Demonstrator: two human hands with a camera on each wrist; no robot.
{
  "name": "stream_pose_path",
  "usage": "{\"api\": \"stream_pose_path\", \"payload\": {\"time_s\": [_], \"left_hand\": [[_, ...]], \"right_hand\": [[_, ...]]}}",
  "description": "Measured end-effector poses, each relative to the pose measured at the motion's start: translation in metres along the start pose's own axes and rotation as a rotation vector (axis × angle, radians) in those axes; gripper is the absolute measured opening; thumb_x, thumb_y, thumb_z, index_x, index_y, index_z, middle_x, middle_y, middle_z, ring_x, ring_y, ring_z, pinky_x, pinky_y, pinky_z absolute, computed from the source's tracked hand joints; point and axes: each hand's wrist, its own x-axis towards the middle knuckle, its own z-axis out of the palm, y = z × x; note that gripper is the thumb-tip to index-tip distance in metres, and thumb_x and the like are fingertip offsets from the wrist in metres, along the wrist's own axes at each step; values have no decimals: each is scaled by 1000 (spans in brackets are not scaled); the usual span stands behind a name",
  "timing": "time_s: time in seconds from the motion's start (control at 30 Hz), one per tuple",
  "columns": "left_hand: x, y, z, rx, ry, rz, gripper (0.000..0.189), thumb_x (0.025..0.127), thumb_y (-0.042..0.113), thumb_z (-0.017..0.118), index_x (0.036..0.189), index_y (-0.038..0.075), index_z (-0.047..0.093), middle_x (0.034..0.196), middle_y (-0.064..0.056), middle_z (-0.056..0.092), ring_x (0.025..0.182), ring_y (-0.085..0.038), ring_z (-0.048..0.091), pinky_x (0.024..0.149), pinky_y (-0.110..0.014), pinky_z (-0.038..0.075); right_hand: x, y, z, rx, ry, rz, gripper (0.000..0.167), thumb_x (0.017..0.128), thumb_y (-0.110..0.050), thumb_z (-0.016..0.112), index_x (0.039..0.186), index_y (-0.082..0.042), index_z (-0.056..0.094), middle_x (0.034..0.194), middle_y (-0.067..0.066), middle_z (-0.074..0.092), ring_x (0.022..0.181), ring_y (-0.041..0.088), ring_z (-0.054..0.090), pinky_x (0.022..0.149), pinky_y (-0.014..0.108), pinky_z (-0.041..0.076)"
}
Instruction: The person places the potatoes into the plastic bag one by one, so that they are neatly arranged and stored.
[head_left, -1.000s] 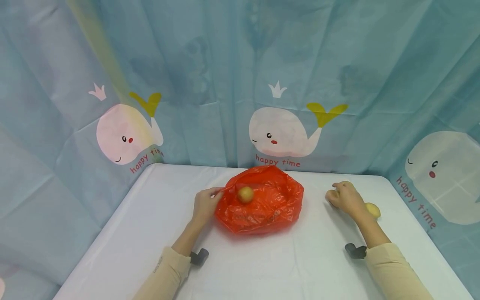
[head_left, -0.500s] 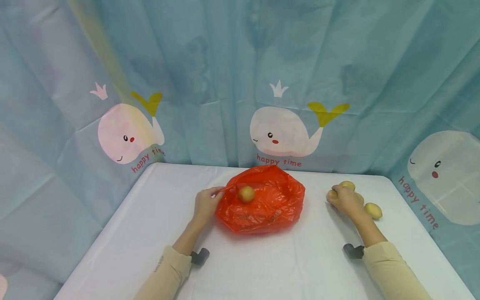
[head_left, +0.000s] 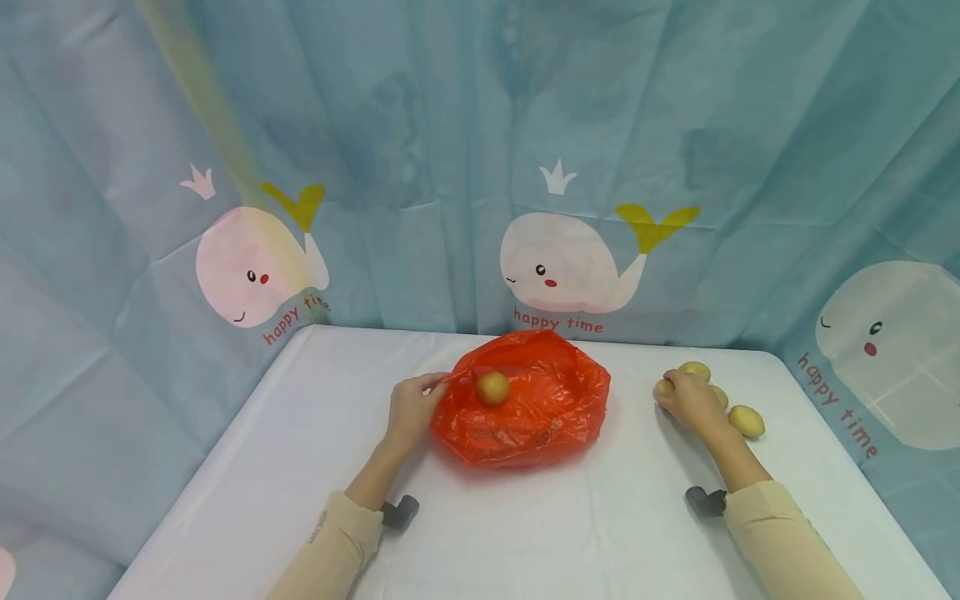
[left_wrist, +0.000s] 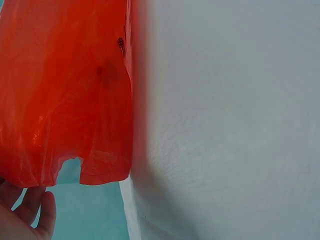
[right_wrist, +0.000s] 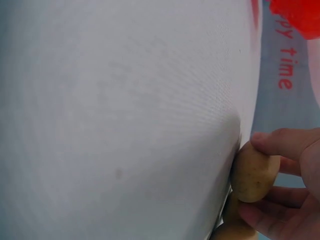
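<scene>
In the head view my left hand (head_left: 410,410) pinches the left edge of a crinkled red plastic bag (head_left: 555,417). The left wrist view has my fingers (left_wrist: 47,212) at the bag's cut edge (left_wrist: 105,165). One round, brownish potato (head_left: 492,388) shows at the bag's opening. Over to the right, my right hand (head_left: 692,402) holds a potato (head_left: 663,389). The right wrist view gives this potato (right_wrist: 255,172) between thumb and fingers, close against the white tabletop.
Around my right hand lie more potatoes: one behind it (head_left: 696,370), another partly hidden beside it (head_left: 720,397), and one nearer my wrist (head_left: 746,422). A white cloth covers the table (head_left: 510,533). A blue curtain (head_left: 420,167) with whale prints hangs along the back and sides.
My right hand has settled lower with its fingers round the potato, uncovering the potatoes behind and beside it. My left hand and the bag have stayed in place.
</scene>
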Motion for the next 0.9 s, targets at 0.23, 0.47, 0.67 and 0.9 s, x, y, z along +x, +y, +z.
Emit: {"api": "stream_pose_path", "payload": {"time_s": [0.23,0.47,0.67,0.9], "left_hand": [[0,3,0,-7,-9,-11,24,95,22,63,112,8,74,107,-9,75,109,-27,66,99,-48,52],[0,6,-2,-15,-24,-31,25,95,22,63,114,9,73,109,-9,74,112,-27,65,99,-47,52],[0,5,-1,-4,-17,-5,24,95,20,63,112,7,73,108,-10,74,112,-29,65,100,-49,51],[-1,4,-1,-1,-16,1,24,95,20,63,112,7,73,108,-11,74,113,-30,65,100,-49,51]], "right_hand": [[1,2,1,5,9,-4,47,90,-16,62,125,15,53,123,39,55,114,54,53,95,64,44],[2,3,2,17,11,10,47,89,-16,63,124,14,54,122,38,56,113,53,54,94,63,45],[0,3,0,29,30,-12,45,88,-14,64,122,13,55,120,36,59,108,51,57,89,62,47],[-2,0,-6,22,45,-45,43,88,-13,60,122,12,56,118,36,60,105,51,60,85,60,50]]}}
